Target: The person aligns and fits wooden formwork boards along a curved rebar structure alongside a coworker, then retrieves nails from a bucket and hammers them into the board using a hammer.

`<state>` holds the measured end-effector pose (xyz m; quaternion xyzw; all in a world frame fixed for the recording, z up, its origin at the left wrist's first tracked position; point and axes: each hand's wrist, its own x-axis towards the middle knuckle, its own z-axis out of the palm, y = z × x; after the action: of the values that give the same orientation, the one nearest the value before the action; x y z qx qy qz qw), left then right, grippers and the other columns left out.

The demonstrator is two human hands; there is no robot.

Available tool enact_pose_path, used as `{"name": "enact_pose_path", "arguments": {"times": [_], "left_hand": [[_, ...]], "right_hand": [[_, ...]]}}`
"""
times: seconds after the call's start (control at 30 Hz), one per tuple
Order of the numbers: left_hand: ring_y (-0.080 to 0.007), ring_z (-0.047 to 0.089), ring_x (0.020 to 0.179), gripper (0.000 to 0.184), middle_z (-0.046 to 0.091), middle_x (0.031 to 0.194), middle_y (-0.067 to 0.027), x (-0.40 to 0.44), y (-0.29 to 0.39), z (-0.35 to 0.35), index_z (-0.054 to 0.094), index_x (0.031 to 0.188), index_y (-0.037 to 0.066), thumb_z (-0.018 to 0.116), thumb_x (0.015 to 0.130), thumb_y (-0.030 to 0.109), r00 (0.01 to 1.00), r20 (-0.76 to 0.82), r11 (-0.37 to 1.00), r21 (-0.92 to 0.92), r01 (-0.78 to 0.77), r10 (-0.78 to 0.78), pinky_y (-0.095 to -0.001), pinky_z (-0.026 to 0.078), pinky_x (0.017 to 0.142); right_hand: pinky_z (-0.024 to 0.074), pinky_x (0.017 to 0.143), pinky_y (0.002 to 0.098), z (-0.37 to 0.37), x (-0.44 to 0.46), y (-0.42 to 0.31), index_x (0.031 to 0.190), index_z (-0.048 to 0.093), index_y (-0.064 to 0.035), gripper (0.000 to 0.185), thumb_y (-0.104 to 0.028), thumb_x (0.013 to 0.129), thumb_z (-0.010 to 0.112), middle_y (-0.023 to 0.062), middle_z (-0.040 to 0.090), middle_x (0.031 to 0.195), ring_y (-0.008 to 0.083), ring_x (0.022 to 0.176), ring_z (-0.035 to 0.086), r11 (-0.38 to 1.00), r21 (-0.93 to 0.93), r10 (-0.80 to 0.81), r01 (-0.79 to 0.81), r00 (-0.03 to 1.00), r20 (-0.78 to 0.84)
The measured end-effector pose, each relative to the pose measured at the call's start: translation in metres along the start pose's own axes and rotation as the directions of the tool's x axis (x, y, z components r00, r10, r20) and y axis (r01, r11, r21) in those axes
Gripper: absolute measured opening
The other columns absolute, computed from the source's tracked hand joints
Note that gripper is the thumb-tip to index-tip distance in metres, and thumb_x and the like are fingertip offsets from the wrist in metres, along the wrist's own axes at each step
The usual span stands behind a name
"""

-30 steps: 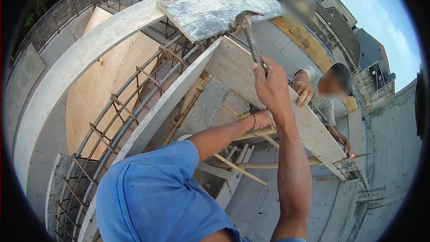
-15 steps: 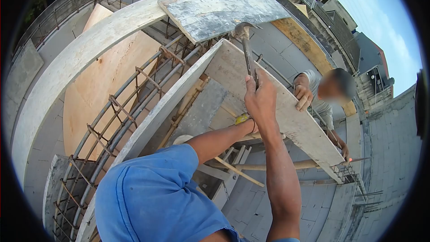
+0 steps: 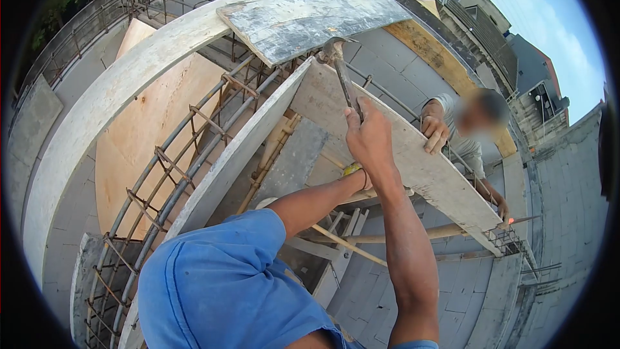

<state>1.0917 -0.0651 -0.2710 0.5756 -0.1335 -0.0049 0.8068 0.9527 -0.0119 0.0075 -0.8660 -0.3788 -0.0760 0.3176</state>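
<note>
My right hand (image 3: 371,130) is closed around the handle of a claw hammer (image 3: 345,81). The hammer's head is raised beside the top corner where a long formwork board (image 3: 400,139) meets a narrow side board (image 3: 239,148); whether it touches the wood I cannot tell. My left forearm (image 3: 316,200) reaches across beneath my right wrist. The left hand itself is hidden behind that wrist, so its fingers do not show. A small yellow-green thing (image 3: 352,169) shows beside the left wrist. Just above the corner lies a grey-stained panel (image 3: 310,22).
Across the long board a co-worker's hand (image 3: 435,133) grips its upper edge, and the other hand (image 3: 498,207) is at its far end. Rebar cages (image 3: 165,174) run along the left. A curved pale board (image 3: 97,84) arches behind. Wooden poles (image 3: 361,239) cross below.
The hammer's head has come down and left, closer to the boards' corner, as my right hand tilted. My view has shifted slightly. The co-worker's hands stay on the board.
</note>
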Motion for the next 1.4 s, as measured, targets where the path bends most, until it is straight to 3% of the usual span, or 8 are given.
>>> {"name": "enact_pose_path", "arguments": {"times": [0.83, 0.9, 1.03, 1.07, 1.1, 1.13, 1.17, 1.4], "left_hand": [[-0.0186, 0.068, 0.088, 0.034, 0.074, 0.104, -0.0160, 0.004, -0.027, -0.002, 0.069, 0.124, 0.000, 0.051, 0.110, 0.025, 0.999, 0.047, 0.999, -0.026, 0.028, -0.026, -0.0389, 0.056, 0.074], [-0.0184, 0.068, 0.089, 0.035, 0.074, 0.104, -0.0161, 0.010, -0.042, -0.005, 0.069, 0.124, -0.001, 0.051, 0.111, 0.026, 0.994, 0.081, 0.997, -0.044, -0.063, 0.066, -0.0391, 0.056, 0.075], [-0.0182, 0.068, 0.089, 0.036, 0.074, 0.105, -0.0164, 0.014, -0.071, -0.014, 0.069, 0.125, -0.002, 0.049, 0.112, 0.027, 0.814, 0.222, 0.842, -0.090, -0.532, 0.537, -0.0394, 0.056, 0.075], [-0.0182, 0.068, 0.089, 0.036, 0.074, 0.105, -0.0164, 0.005, -0.062, -0.008, 0.069, 0.125, -0.002, 0.049, 0.112, 0.027, 0.825, 0.245, 0.859, -0.093, -0.504, 0.510, -0.0394, 0.056, 0.075], [-0.0148, 0.064, 0.078, 0.031, 0.073, 0.099, -0.0138, -0.004, -0.025, 0.002, 0.070, 0.122, -0.003, 0.053, 0.110, 0.021, 0.983, 0.143, 0.983, -0.157, -0.094, 0.117, -0.0333, 0.051, 0.066], [-0.0113, 0.060, 0.067, 0.026, 0.073, 0.093, -0.0113, -0.012, 0.016, 0.014, 0.071, 0.120, -0.003, 0.056, 0.108, 0.015, 0.948, 0.063, 0.916, -0.245, 0.319, -0.313, -0.0272, 0.047, 0.056], [-0.0057, 0.048, 0.055, 0.020, 0.069, 0.084, -0.0067, -0.019, 0.050, 0.025, 0.073, 0.116, -0.005, 0.060, 0.104, 0.005, 0.921, -0.013, 0.914, -0.126, 0.386, -0.390, -0.0202, 0.034, 0.047], [-0.0025, 0.039, 0.051, 0.027, 0.065, 0.083, -0.0022, -0.023, 0.057, 0.021, 0.069, 0.126, -0.006, 0.062, 0.106, 0.012, 0.900, 0.012, 0.893, -0.119, 0.435, -0.436, -0.0195, 0.031, 0.046]], "right_hand": [[0.0508, 0.067, 0.0500, 0.006, -0.041, 0.012, 0.122, 0.061, 0.0065, 0.027, -0.007, 0.099, 0.065, 0.0295, 0.069, 0.082, 0.0491, 0.074, 0.068, 0.987, 0.156, -0.010, 0.032, 0.990, -0.138], [0.0532, 0.070, 0.0433, 0.016, -0.082, 0.038, 0.125, 0.062, 0.0056, 0.029, -0.007, 0.099, 0.067, 0.0245, 0.072, 0.090, 0.0401, 0.076, 0.071, 0.975, 0.065, -0.174, 0.213, 0.911, -0.373], [0.0527, 0.071, 0.0365, 0.027, -0.198, 0.073, 0.126, 0.064, 0.0056, 0.031, -0.011, 0.100, 0.069, 0.0166, 0.070, 0.090, 0.0249, 0.075, 0.067, 0.943, 0.325, 0.208, -0.068, 0.884, -0.419], [0.0513, 0.068, 0.0343, 0.036, -0.231, 0.086, 0.125, 0.064, 0.0057, 0.031, -0.013, 0.101, 0.068, 0.0131, 0.068, 0.087, 0.0203, 0.073, 0.063, 0.919, 0.363, 0.306, -0.151, 0.854, -0.421], [0.0500, 0.066, 0.0322, 0.045, -0.263, 0.100, 0.125, 0.064, 0.0059, 0.031, -0.015, 0.102, 0.068, 0.0095, 0.066, 0.084, 0.0158, 0.071, 0.060, 0.887, 0.403, 0.398, -0.226, 0.817, -0.418], [0.0415, 0.058, 0.0273, 0.053, -0.289, 0.110, 0.122, 0.064, 0.0049, 0.031, -0.020, 0.104, 0.066, 0.0032, 0.059, 0.076, 0.0096, 0.064, 0.052, 0.853, 0.469, 0.450, -0.230, 0.779, -0.437], [0.0330, 0.050, 0.0224, 0.064, -0.313, 0.119, 0.120, 0.063, 0.0040, 0.032, -0.024, 0.106, 0.065, -0.0032, 0.051, 0.069, 0.0035, 0.058, 0.044, 0.814, 0.536, 0.499, -0.223, 0.740, -0.451], [0.0357, 0.038, 0.0252, 0.079, -0.382, 0.120, 0.119, 0.062, -0.0021, 0.029, -0.030, 0.109, 0.059, 0.0016, 0.054, 0.067, 0.0083, 0.044, 0.046, 0.049, 0.967, 0.962, -0.250, 0.274, 0.022]]}}
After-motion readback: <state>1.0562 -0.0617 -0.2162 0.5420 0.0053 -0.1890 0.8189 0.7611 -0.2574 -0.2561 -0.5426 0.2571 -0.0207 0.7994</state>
